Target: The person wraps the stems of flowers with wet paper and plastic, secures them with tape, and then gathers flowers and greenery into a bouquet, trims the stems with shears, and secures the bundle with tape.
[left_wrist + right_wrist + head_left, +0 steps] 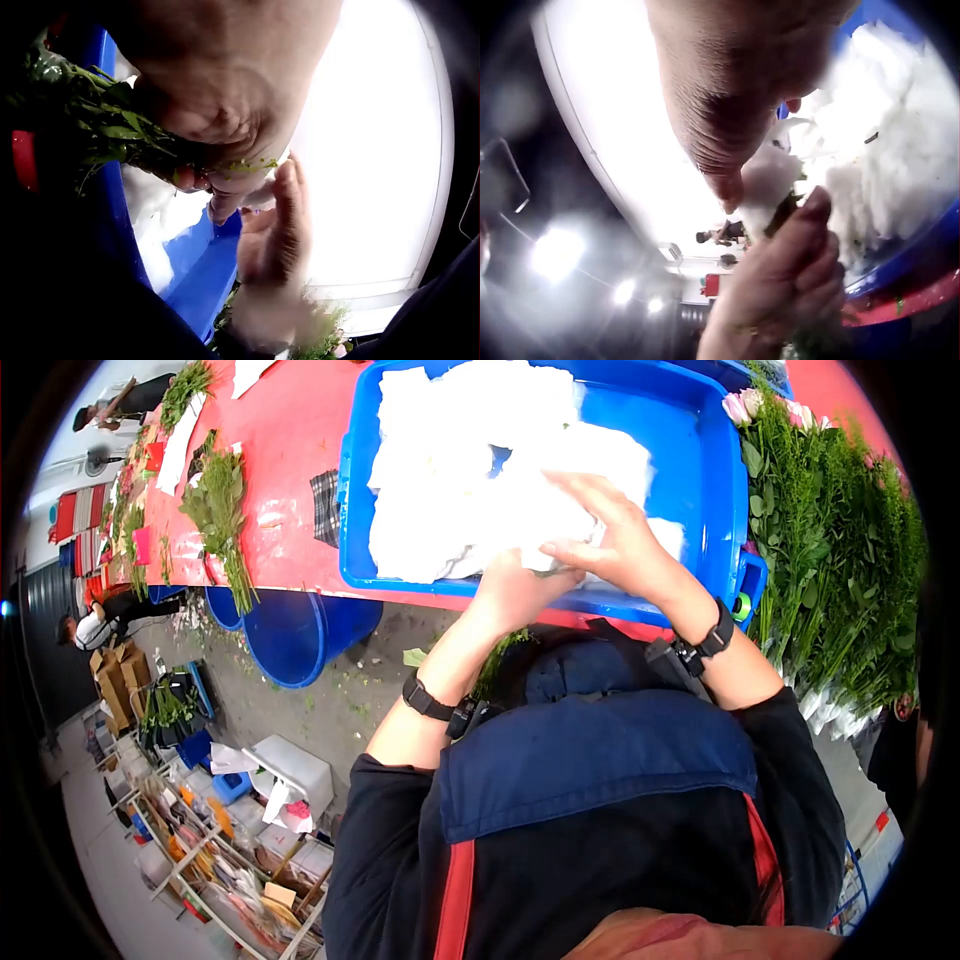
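My left hand (518,592) grips a bunch of green leafy stems (120,129) over the near edge of a blue tub (362,565). The leaves hang toward my body. A wet white wad (769,176), like cotton, sits at the stem ends above that fist. My right hand (637,547) is beside it, its fingers extended and thumb apart, fingertips right at the wad in the right wrist view. Inside the tub lies a large heap of the same white material (450,470).
The tub stands on a red-covered table (275,490). Bundled flowers with long green stems (820,550) lie at the right. Loose greenery (218,510) lies to the left, near blue buckets (290,635) below. Other people (95,622) are in the background.
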Demonstrator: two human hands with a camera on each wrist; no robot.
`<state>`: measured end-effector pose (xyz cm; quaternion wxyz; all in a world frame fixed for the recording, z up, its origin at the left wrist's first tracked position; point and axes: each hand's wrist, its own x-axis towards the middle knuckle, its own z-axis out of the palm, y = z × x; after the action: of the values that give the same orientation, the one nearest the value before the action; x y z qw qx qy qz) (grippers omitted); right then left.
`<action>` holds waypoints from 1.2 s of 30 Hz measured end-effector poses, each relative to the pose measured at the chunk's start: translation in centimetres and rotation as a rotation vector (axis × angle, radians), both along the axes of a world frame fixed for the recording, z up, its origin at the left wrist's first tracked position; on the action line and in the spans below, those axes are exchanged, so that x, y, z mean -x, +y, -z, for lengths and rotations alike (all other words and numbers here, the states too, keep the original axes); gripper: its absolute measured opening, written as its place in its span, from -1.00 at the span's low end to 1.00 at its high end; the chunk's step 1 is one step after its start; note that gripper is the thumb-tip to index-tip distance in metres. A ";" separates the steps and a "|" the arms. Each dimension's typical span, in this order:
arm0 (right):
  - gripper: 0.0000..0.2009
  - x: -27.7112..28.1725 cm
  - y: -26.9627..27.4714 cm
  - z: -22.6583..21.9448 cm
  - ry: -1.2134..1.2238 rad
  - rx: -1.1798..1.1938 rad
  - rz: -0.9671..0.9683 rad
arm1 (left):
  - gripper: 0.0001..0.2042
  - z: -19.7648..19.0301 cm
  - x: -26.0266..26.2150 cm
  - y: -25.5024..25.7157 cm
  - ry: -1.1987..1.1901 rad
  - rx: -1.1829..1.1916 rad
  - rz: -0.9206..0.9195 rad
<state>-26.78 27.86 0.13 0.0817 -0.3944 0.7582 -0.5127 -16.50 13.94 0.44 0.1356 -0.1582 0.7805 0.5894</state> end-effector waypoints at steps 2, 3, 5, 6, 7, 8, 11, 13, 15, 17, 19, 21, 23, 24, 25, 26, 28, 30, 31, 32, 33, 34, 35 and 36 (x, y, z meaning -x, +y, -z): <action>-0.53 0.1 0.0 1.4 -0.293 -0.007 -0.055 | -0.72 -0.5 -0.6 -0.7 -0.091 -0.174 -0.019; -0.54 0.1 -0.2 1.8 -0.439 -0.008 -0.085 | -0.74 -0.1 -1.1 -1.4 -0.117 -0.344 -0.050; -0.56 -0.3 -0.7 2.3 -0.624 0.102 -0.092 | -0.74 0.3 -2.0 -2.0 -0.131 -0.565 -0.126; -0.58 -0.6 -0.8 2.5 -0.720 0.159 -0.092 | -0.72 0.1 -2.4 -1.9 -0.118 -0.617 -0.172; -0.57 -0.8 -1.1 2.5 -0.747 0.153 -0.099 | -0.69 0.1 -2.5 -1.7 -0.104 -0.667 -0.216; -0.57 -1.0 -1.4 2.2 -0.776 0.148 -0.106 | -0.58 0.4 -2.6 -1.6 -0.091 -0.553 -0.234; -0.54 -0.6 -1.6 0.8 -0.927 0.158 -0.158 | -0.49 -0.1 -2.5 -2.2 -0.130 -0.561 -0.352; -0.49 -0.2 -1.5 1.2 -0.837 0.190 -0.169 | -0.44 -0.4 -2.5 -2.5 -0.148 -0.583 -0.371; -0.43 0.4 -1.2 2.3 -0.533 0.233 -0.142 | -0.44 -0.7 -2.6 -2.9 -0.162 -0.615 -0.382; -0.66 0.9 -0.3 1.5 -0.221 0.167 0.011 | -0.46 -0.7 -2.8 -3.0 -0.165 -0.617 -0.380; -0.79 1.1 0.3 0.7 -0.175 0.193 0.119 | -0.47 -0.6 -2.9 -2.9 -0.162 -0.577 -0.387; -0.89 1.0 0.2 0.0 -0.120 0.194 0.117 | -0.48 -0.3 -2.9 -2.7 -0.153 -0.494 -0.400; -0.88 1.5 0.5 -0.9 -0.024 0.133 0.052 | -0.49 -0.4 -2.8 -2.7 -0.154 -0.493 -0.410; -0.88 2.4 0.8 -0.2 -0.011 0.076 0.140 | -0.49 -0.4 -2.8 -2.7 -0.155 -0.495 -0.417; -0.87 4.0 1.0 1.1 0.003 0.019 0.227 | -0.47 -0.3 -3.1 -3.0 -0.156 -0.509 -0.428; -0.86 5.5 1.3 2.3 0.018 -0.037 0.311 | -0.46 0.0 -3.4 -3.5 -0.156 -0.533 -0.433; -0.84 7.6 1.8 4.4 0.107 -0.211 0.266 | -0.43 0.4 -3.8 -4.3 -0.154 -0.567 -0.445; -0.83 8.0 1.2 6.4 0.238 -0.327 0.172 | -0.41 0.5 -4.1 -4.8 -0.156 -0.586 -0.459; -0.84 7.8 0.6 7.5 0.298 -0.358 0.116 | -0.41 0.5 -4.1 -4.8 -0.156 -0.581 -0.457; -0.86 7.6 0.1 8.6 0.358 -0.390 0.059 | -0.41 0.4 -4.1 -4.8 -0.157 -0.576 -0.456; -0.87 7.4 -0.5 9.5 0.418 -0.421 0.002 | -0.41 0.4 -4.1 -4.9 -0.157 -0.572 -0.454; -0.87 7.1 -1.3 10.2 0.386 -0.513 -0.017 | -0.41 0.6 -4.1 -4.9 -0.164 -0.580 -0.449; -0.87 7.1 -1.7 10.8 0.390 -0.590 -0.029 | -0.41 0.7 -4.2 -5.0 -0.170 -0.588 -0.446; -0.87 7.0 -2.2 11.0 0.393 -0.666 -0.043 | -0.41 0.8 -4.3 -5.1 -0.177 -0.596 -0.443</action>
<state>-33.82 25.68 -10.85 0.0690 -0.4527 0.8761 -0.1510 -12.22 8.89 -0.34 0.1120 -0.3270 0.5069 0.7897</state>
